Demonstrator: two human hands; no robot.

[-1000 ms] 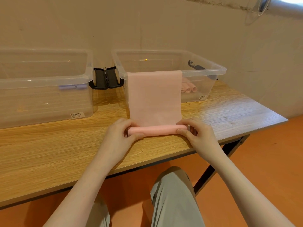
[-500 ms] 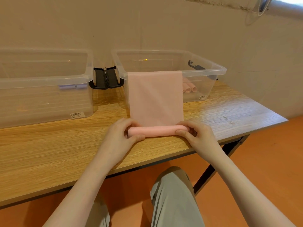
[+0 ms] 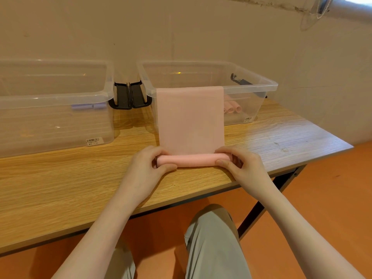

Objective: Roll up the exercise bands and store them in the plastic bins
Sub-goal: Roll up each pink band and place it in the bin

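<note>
On the wooden table [image 3: 60,190], two clear plastic bins are standing side by side by the wall, the left bin [image 3: 54,109] and the right bin [image 3: 251,85], with two black latches [image 3: 129,95] hanging between them. One pink band [image 3: 191,121] is hanging over the front rim of the right bin and running down onto the table, where its near end is sitting in a tight roll [image 3: 192,160]. Two bare hands are holding that roll, one at each end. The left hand [image 3: 147,168] is curling its fingers over the left end with the thumb under the front. The right hand [image 3: 243,168] is pinching the right end the same way. So the roll is lying between the two hands, near the table's front edge. About three small pink rolls [image 3: 231,108] are lying inside the right bin. Some pale purple rolls [image 3: 88,106] are lying inside the left bin; I cannot count them.
</note>
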